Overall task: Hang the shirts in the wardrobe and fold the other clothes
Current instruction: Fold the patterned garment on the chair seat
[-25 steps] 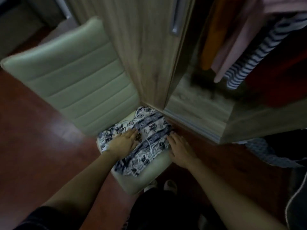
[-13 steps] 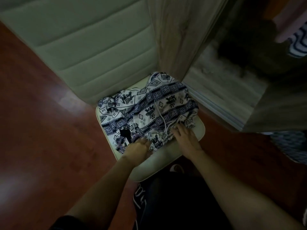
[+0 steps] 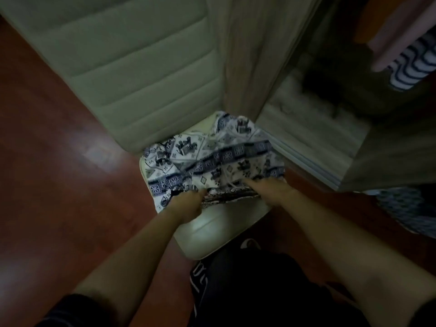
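The wardrobe (image 3: 247, 55) is seen open at the right, with a striped shirt (image 3: 410, 64) hung inside. A pale chair (image 3: 141, 67) is set against its door. A patterned garment (image 3: 212, 161) is spread on the seat. Its near edge is gripped by the left hand (image 3: 188, 206) and touched by the right hand (image 3: 271, 192), whose grasp cannot be told.

The garment (image 3: 212, 159) is white with navy geometric print, the chair (image 3: 132, 67) pale green, the floor (image 3: 59, 161) red-brown.
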